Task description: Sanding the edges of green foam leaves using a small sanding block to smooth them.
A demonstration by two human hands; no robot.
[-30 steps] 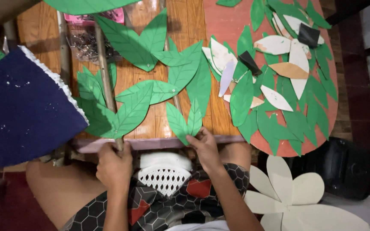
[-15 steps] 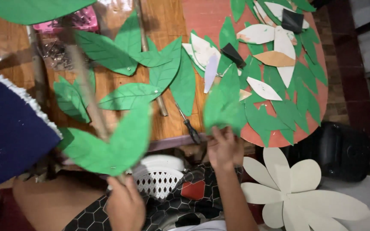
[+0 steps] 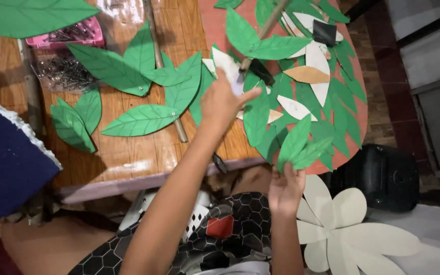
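Here, from the head camera, the left hand is clenched round a leafy stick raised above the wooden table, while the right hand pinches a small green paper leaf cluster at the table's edge

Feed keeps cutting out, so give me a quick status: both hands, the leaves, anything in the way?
Left hand gripping stick with green leaves above table. Right hand pinching small leaf cluster at table edge. Loose paper leaves scattered beneath.
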